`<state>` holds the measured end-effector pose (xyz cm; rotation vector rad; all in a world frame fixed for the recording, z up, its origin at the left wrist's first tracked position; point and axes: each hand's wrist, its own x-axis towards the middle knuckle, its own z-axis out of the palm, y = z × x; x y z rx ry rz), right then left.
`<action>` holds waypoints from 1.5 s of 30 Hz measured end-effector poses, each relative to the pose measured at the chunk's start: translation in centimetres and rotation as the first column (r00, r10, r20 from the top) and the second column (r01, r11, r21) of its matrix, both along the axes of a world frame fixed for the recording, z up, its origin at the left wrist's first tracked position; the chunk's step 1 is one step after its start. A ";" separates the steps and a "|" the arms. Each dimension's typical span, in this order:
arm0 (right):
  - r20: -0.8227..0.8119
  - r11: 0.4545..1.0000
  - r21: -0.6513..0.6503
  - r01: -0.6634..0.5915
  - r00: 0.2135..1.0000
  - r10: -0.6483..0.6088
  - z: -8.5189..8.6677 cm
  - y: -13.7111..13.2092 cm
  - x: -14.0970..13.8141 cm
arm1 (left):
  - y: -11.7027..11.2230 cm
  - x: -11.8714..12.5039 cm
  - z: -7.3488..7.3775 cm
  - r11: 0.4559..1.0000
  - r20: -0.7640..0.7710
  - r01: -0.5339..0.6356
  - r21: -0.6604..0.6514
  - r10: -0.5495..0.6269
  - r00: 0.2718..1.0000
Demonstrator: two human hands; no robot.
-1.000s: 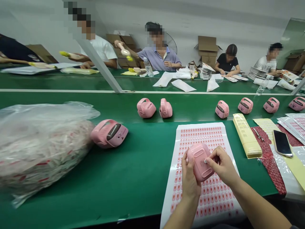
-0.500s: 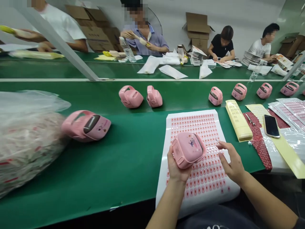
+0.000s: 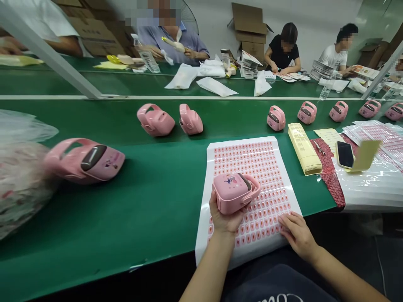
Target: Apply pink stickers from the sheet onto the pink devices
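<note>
Rounded pink plastic case (image 3: 234,193) sitting on the curled left fingers (image 3: 215,212), above a white sheet of small pink labels (image 3: 210,176); probably light, stiff and a little slippery, best held by its sides. Right fingers (image 3: 288,224) open, lying flat on the sheet, away from the case.

Right of frame: black smartphone (image 3: 345,154) beside a pale-yellow stack of sticker strips (image 3: 304,149). Far left: bulging clear polythene bag (image 3: 22,176) on the green conveyor belt (image 3: 126,218).
</note>
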<state>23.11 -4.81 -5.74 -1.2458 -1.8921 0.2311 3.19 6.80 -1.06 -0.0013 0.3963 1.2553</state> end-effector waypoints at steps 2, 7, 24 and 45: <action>-0.005 1.000 0.026 0.017 1.000 -0.016 -0.3 0.0 -0.3 | -0.1 0.1 0.2 1.000 -0.025 0.001 0.020 -0.001 1.000; -0.143 0.997 0.010 0.078 0.987 -0.076 -0.4 -0.2 -1.1 | 0.0 0.1 0.2 0.998 -0.011 0.007 0.058 -0.007 1.000; -0.871 0.940 -0.325 -0.109 0.423 -0.252 12.2 7.9 -8.0 | -2.2 3.6 4.6 0.995 0.123 -0.064 0.073 0.054 0.991; -0.542 0.954 0.048 0.296 0.810 -0.224 10.5 8.0 -8.9 | -2.8 3.9 4.7 1.000 0.254 -0.015 -0.009 0.017 0.967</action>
